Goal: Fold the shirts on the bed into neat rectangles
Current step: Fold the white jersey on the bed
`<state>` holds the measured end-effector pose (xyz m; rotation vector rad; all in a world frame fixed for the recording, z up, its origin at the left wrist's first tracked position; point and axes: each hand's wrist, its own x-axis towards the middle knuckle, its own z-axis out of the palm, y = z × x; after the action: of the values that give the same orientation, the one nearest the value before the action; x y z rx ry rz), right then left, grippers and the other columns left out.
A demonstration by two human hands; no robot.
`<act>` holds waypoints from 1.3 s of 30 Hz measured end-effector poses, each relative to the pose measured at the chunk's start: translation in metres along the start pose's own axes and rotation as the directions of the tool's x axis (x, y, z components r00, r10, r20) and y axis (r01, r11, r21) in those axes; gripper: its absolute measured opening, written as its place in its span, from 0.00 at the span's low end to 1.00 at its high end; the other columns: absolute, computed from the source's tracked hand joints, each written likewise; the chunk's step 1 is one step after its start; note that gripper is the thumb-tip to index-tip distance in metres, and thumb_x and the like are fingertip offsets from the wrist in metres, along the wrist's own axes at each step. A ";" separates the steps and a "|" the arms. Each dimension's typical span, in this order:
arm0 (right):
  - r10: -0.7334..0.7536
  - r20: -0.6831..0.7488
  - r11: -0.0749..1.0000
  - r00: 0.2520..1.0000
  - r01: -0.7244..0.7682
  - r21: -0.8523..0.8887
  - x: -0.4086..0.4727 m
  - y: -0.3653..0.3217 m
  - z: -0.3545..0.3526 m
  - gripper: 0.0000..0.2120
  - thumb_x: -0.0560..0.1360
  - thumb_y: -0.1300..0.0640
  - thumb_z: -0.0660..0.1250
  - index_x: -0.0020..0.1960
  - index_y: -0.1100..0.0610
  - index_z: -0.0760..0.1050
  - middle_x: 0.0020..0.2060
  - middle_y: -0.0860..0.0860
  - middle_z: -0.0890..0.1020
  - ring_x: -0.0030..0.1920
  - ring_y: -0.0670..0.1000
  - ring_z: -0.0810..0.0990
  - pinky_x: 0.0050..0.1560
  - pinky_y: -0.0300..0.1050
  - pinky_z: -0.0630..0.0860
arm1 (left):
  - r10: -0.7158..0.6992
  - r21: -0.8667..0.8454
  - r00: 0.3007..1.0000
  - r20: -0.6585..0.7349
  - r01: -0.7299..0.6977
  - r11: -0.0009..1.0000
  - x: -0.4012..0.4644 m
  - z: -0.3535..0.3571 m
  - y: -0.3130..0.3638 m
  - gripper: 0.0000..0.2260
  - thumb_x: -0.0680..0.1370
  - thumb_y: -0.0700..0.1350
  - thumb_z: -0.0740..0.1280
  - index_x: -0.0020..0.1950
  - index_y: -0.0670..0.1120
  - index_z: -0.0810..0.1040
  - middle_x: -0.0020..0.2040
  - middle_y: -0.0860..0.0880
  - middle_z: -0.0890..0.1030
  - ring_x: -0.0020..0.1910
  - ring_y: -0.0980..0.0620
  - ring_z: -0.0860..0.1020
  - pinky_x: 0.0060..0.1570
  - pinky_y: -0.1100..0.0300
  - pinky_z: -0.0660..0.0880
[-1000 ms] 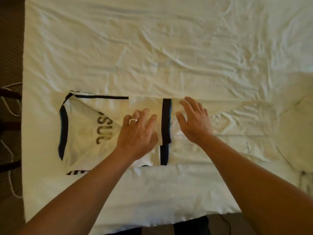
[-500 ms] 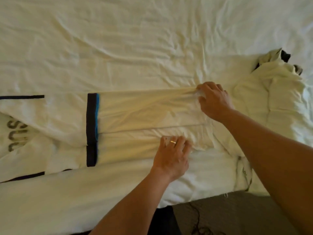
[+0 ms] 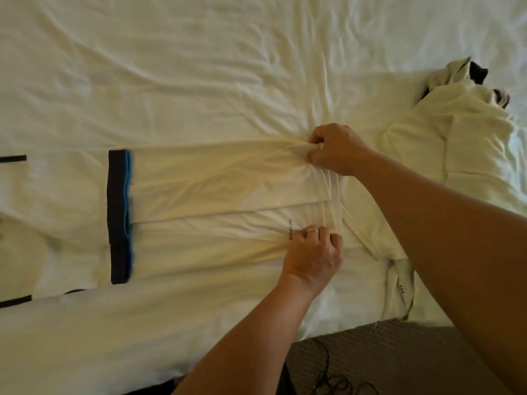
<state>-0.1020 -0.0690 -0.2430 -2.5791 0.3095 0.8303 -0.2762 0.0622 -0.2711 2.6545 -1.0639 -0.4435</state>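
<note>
While the cream jersey shirt with dark-and-blue sleeve bands (image 3: 216, 201) lies stretched flat across the middle of the white-sheeted bed (image 3: 199, 67), both hands are clamped on its hem end at about three o'clock of the garment. The right hand (image 3: 335, 151), at the far corner, has its fingers curled tight round a gathered bunch of cloth; creases radiate from that grip. The left hand (image 3: 313, 255), at the near corner and wearing a ring (image 3: 312, 230), pinches the fabric edge beside a small printed label (image 3: 290, 229).

The sides of the shirt appear already turned in, leaving a long narrow strip, with the banded sleeve cuffs (image 3: 119, 215) lying across it at nine o'clock. The paired grip on the two hem corners is judged to serve one purpose: to keep the edge taut and square so that the strip can be carried over toward the collar end without skewing. That fold is not yet made.

At two o'clock of the hands, well apart from the strip, a crumpled heap of pale garments with dark trim (image 3: 456, 132) sits unfolded on the bed; how many pieces it holds cannot be told. No containers are in view. A dark tangled cord (image 3: 330, 377) lies on the grey floor covering (image 3: 385, 357) at five o'clock.
</note>
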 end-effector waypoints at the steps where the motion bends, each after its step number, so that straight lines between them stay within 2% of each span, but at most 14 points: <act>1: -0.007 -0.003 1.000 1.000 0.007 0.018 -0.002 -0.001 -0.001 0.04 0.73 0.55 0.69 0.47 0.53 0.79 0.42 0.50 0.80 0.44 0.53 0.78 0.39 0.44 0.71 | 0.002 -0.008 1.000 -0.013 -0.002 1.000 0.000 -0.001 -0.002 0.06 0.70 0.44 0.76 0.40 0.47 0.80 0.34 0.48 0.79 0.34 0.47 0.80 0.33 0.58 0.74; 3: 0.009 -0.016 0.995 1.000 -0.008 0.098 -0.007 -0.003 -0.003 0.03 0.73 0.55 0.69 0.45 0.54 0.79 0.39 0.49 0.79 0.40 0.50 0.76 0.35 0.42 0.69 | 0.001 -0.024 0.994 -0.114 -0.004 1.000 -0.004 -0.001 -0.008 0.07 0.71 0.44 0.77 0.39 0.47 0.79 0.34 0.48 0.80 0.35 0.46 0.81 0.32 0.58 0.75; 5: 0.053 -0.027 0.973 0.998 -0.045 0.226 -0.012 -0.007 -0.005 0.04 0.73 0.56 0.70 0.44 0.57 0.78 0.37 0.48 0.77 0.37 0.48 0.73 0.35 0.42 0.68 | -0.008 -0.062 0.980 -0.197 -0.005 0.998 -0.010 -0.005 -0.016 0.07 0.77 0.43 0.70 0.39 0.47 0.79 0.34 0.47 0.80 0.36 0.45 0.82 0.31 0.57 0.76; 8: 0.125 -0.004 0.901 0.992 -0.112 0.419 -0.020 -0.021 -0.009 0.03 0.72 0.60 0.72 0.43 0.57 0.77 0.35 0.49 0.75 0.36 0.48 0.72 0.33 0.41 0.68 | -0.145 -0.241 0.942 -0.303 0.071 0.968 -0.025 -0.025 -0.021 0.12 0.79 0.43 0.60 0.40 0.46 0.80 0.33 0.46 0.80 0.37 0.42 0.82 0.36 0.54 0.78; 10: 0.168 0.004 0.840 0.986 -0.146 0.523 -0.027 -0.036 -0.012 0.04 0.72 0.62 0.72 0.42 0.56 0.77 0.35 0.49 0.76 0.37 0.49 0.74 0.35 0.40 0.70 | -0.257 -0.369 0.914 -0.314 0.132 0.920 -0.036 -0.042 -0.024 0.06 0.75 0.43 0.63 0.41 0.47 0.80 0.34 0.48 0.81 0.39 0.42 0.81 0.39 0.53 0.77; 12: 0.186 -0.003 0.787 0.983 -0.147 0.599 -0.033 -0.055 -0.013 0.05 0.71 0.63 0.72 0.41 0.55 0.78 0.36 0.50 0.79 0.39 0.51 0.77 0.39 0.44 0.75 | -0.345 -0.490 0.884 -0.315 0.160 0.857 -0.049 -0.055 -0.029 0.02 0.72 0.42 0.66 0.41 0.48 0.78 0.34 0.51 0.80 0.38 0.46 0.79 0.38 0.52 0.76; 14: 0.175 -0.003 0.751 0.985 -0.131 0.647 -0.038 -0.081 -0.011 0.05 0.71 0.63 0.73 0.42 0.55 0.79 0.37 0.51 0.80 0.40 0.52 0.79 0.42 0.47 0.78 | -0.444 -0.623 0.844 -0.299 0.179 0.761 -0.067 -0.067 -0.040 0.01 0.72 0.43 0.68 0.41 0.48 0.77 0.35 0.54 0.80 0.36 0.52 0.77 0.37 0.53 0.76; 17: 0.144 -0.014 0.716 0.989 -0.095 0.692 -0.043 -0.127 -0.003 0.06 0.71 0.62 0.73 0.40 0.55 0.77 0.33 0.49 0.79 0.36 0.51 0.78 0.38 0.44 0.76 | -0.591 -0.791 0.770 -0.240 0.198 0.578 -0.101 -0.089 -0.067 0.02 0.73 0.47 0.67 0.42 0.53 0.76 0.39 0.59 0.79 0.39 0.58 0.77 0.39 0.60 0.77; 19: 0.121 -0.019 0.704 0.992 -0.072 0.707 -0.043 -0.161 0.009 0.09 0.71 0.62 0.73 0.36 0.55 0.74 0.28 0.47 0.76 0.33 0.50 0.75 0.36 0.44 0.72 | -0.655 -0.858 0.731 -0.192 0.198 0.473 -0.127 -0.102 -0.091 0.03 0.74 0.47 0.68 0.42 0.54 0.75 0.39 0.60 0.79 0.40 0.58 0.79 0.40 0.63 0.77; 23: 0.096 0.017 0.669 0.995 -0.077 0.740 -0.038 -0.239 0.042 0.06 0.71 0.62 0.73 0.44 0.59 0.76 0.35 0.55 0.75 0.38 0.54 0.75 0.39 0.48 0.72 | -0.770 -0.937 0.631 -0.095 0.204 0.283 -0.180 -0.124 -0.142 0.02 0.73 0.44 0.70 0.43 0.51 0.79 0.40 0.57 0.81 0.41 0.54 0.80 0.41 0.67 0.75; 28: 0.089 0.037 0.665 0.995 -0.087 0.742 -0.034 -0.336 0.094 0.07 0.71 0.62 0.74 0.44 0.60 0.76 0.35 0.53 0.76 0.37 0.54 0.76 0.39 0.48 0.75 | -0.879 -0.985 0.466 0.098 0.169 -0.021 -0.238 -0.138 -0.200 0.10 0.75 0.35 0.72 0.43 0.51 0.79 0.38 0.53 0.82 0.37 0.55 0.80 0.38 0.64 0.76; 30: 0.088 0.044 0.671 0.995 -0.092 0.735 -0.031 -0.373 0.116 0.07 0.70 0.62 0.74 0.43 0.59 0.76 0.35 0.53 0.77 0.37 0.54 0.76 0.40 0.48 0.76 | -0.900 -0.985 0.415 0.135 0.157 -0.075 -0.262 -0.138 -0.225 0.10 0.75 0.35 0.71 0.42 0.50 0.79 0.37 0.52 0.82 0.36 0.53 0.80 0.38 0.61 0.76; 36: 0.107 0.048 0.694 0.993 -0.109 0.712 -0.027 -0.468 0.178 0.08 0.71 0.63 0.74 0.45 0.59 0.74 0.37 0.53 0.76 0.37 0.52 0.75 0.37 0.45 0.73 | -0.943 -0.976 0.276 0.186 0.159 -0.146 -0.331 -0.139 -0.292 0.08 0.75 0.35 0.72 0.41 0.47 0.78 0.35 0.54 0.81 0.35 0.57 0.79 0.37 0.68 0.74; 39: 0.118 0.030 0.720 0.993 -0.106 0.686 -0.025 -0.506 0.204 0.09 0.71 0.62 0.73 0.45 0.59 0.73 0.39 0.56 0.76 0.40 0.56 0.77 0.38 0.53 0.79 | -0.941 -0.968 0.246 0.232 0.151 -0.199 -0.359 -0.139 -0.318 0.07 0.75 0.34 0.72 0.42 0.45 0.79 0.33 0.56 0.80 0.33 0.60 0.77 0.36 0.70 0.72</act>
<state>-0.0593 0.4749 -0.2194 -1.8706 0.6501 0.5778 -0.2734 0.5535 -0.1825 1.4878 0.9147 -0.1073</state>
